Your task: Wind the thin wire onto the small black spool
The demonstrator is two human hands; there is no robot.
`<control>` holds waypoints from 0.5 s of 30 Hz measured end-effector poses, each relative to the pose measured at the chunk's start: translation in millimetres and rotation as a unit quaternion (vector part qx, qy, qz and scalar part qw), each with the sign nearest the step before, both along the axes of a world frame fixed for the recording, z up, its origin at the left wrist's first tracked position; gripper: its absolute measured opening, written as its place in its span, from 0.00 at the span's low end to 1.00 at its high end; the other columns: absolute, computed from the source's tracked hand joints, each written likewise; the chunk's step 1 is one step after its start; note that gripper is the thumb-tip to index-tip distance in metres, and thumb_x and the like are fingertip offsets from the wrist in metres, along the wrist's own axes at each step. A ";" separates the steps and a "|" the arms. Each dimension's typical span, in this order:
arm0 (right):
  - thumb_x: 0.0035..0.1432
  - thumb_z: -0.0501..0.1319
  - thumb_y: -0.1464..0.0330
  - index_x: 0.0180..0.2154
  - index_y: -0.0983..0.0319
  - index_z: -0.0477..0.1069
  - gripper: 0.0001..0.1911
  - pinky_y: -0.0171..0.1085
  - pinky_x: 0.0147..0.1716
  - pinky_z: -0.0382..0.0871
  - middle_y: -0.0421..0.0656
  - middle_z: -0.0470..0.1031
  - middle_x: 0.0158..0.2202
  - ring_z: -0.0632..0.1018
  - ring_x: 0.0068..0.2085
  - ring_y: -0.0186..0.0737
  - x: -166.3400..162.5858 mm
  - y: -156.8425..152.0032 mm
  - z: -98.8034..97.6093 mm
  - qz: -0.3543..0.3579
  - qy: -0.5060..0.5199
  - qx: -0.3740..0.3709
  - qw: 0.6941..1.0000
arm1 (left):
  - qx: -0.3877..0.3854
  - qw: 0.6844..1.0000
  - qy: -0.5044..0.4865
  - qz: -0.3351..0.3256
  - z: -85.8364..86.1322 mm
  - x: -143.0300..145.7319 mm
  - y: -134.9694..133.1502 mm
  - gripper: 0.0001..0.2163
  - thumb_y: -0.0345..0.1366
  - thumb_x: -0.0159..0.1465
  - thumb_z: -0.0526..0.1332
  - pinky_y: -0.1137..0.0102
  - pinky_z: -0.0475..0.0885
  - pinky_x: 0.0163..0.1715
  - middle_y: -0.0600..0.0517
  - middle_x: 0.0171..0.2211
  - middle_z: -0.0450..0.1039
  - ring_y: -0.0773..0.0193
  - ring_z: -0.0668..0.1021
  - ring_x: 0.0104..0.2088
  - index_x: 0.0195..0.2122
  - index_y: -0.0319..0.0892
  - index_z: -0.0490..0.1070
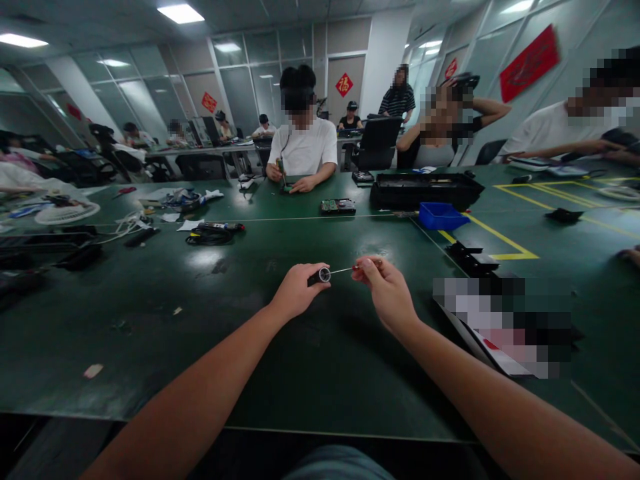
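Note:
My left hand point(296, 291) is closed around a short black cylinder point(320, 276), its round, silvery-rimmed end turned toward me. Between the fingertips of my right hand point(387, 287) is the reddish handle of a screwdriver point(342, 271). Its thin metal shaft points left, and the tip meets the cylinder's round end; whether it goes inside or only touches the rim, I cannot tell. Both hands are above the green tabletop point(310, 373). My fingers hide most of the cylinder and part of the screwdriver handle.
Ahead lie a circuit-board device point(338, 206), a long black housing point(425, 191) and a blue bin point(442, 216). A coiled black cable point(213, 233) lies at left; black parts point(473, 259) lie at right. Across the table a person point(305, 143) works on a small board.

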State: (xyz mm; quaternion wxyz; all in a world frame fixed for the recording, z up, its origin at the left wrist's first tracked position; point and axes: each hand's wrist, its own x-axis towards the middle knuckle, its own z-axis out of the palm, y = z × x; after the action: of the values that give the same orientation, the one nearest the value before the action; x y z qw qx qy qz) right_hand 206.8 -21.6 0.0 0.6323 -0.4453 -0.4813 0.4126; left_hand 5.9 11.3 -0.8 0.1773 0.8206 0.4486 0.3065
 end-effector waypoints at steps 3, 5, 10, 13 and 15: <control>0.56 0.68 0.54 0.35 0.59 0.76 0.15 0.42 0.42 0.73 0.40 0.76 0.32 0.77 0.34 0.39 -1.3 1.0 0.9 0.023 0.132 -0.039 0.990 | 0.028 0.999 -0.017 -0.009 4.1 -2.2 0.3 0.17 0.37 0.65 0.66 0.54 0.65 0.59 0.49 0.51 0.78 0.54 0.77 0.52 0.55 0.46 0.74; 0.55 0.69 0.56 0.33 0.60 0.75 0.14 0.41 0.40 0.75 0.40 0.75 0.30 0.76 0.32 0.38 -0.6 2.0 2.1 0.045 0.190 -0.076 0.978 | 0.046 0.999 -0.007 -0.018 5.5 -3.9 1.5 0.16 0.38 0.66 0.66 0.49 0.57 0.65 0.50 0.53 0.77 0.54 0.75 0.55 0.55 0.48 0.73; 0.57 0.66 0.60 0.31 0.60 0.74 0.10 0.40 0.39 0.75 0.39 0.73 0.29 0.74 0.29 0.36 3.2 4.0 2.2 0.003 0.170 -0.099 0.980 | 0.018 0.998 0.053 -0.008 2.7 -6.0 4.5 0.14 0.38 0.66 0.65 0.45 0.53 0.65 0.50 0.52 0.78 0.53 0.75 0.54 0.53 0.49 0.74; 0.58 0.65 0.57 0.35 0.59 0.73 0.12 0.42 0.40 0.76 0.41 0.75 0.32 0.76 0.32 0.38 4.5 4.2 0.8 -0.023 0.095 -0.067 0.993 | -0.001 0.998 0.057 0.000 1.6 -5.0 4.2 0.15 0.38 0.66 0.65 0.46 0.55 0.64 0.50 0.51 0.78 0.53 0.75 0.53 0.54 0.48 0.74; 0.57 0.65 0.54 0.36 0.58 0.73 0.14 0.44 0.40 0.76 0.42 0.76 0.33 0.77 0.33 0.40 4.8 4.0 0.3 -0.020 0.054 -0.054 0.997 | -0.008 0.998 0.056 0.003 1.7 -4.0 3.4 0.15 0.38 0.66 0.65 0.47 0.55 0.64 0.49 0.51 0.78 0.53 0.75 0.53 0.54 0.48 0.74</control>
State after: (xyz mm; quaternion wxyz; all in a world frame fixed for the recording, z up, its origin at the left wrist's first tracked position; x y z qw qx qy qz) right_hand 211.6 -17.6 0.3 0.6406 -0.4657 -0.4142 0.4485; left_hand 1.9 14.6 0.9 0.1575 0.8335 0.4632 0.2568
